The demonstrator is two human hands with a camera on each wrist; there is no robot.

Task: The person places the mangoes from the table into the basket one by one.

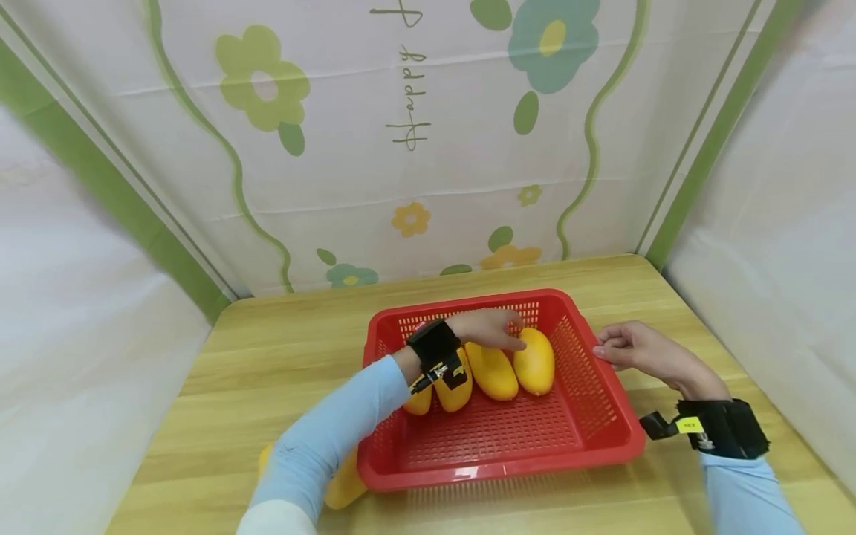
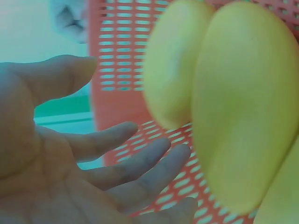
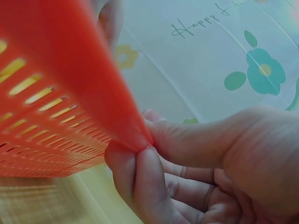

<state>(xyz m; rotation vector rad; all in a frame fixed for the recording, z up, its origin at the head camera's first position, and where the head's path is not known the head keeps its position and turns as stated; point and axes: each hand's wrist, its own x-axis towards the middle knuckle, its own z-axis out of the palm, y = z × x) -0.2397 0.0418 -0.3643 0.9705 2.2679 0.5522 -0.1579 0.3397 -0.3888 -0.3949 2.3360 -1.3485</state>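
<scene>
A yellow mango (image 1: 344,487) lay on the wooden table (image 1: 221,371) at about 7 o'clock from the red basket (image 1: 495,438), half hidden by a blue sleeve. At 3 o'clock, the right hand (image 1: 635,349) pinched the basket's rim between thumb and curled fingers. Farther in, four mangoes lay side by side in the basket. The left hand (image 1: 484,328) rested over them at 12 o'clock, fingers loose and spread apart, tips touching the rightmost mango (image 1: 535,362).
</scene>
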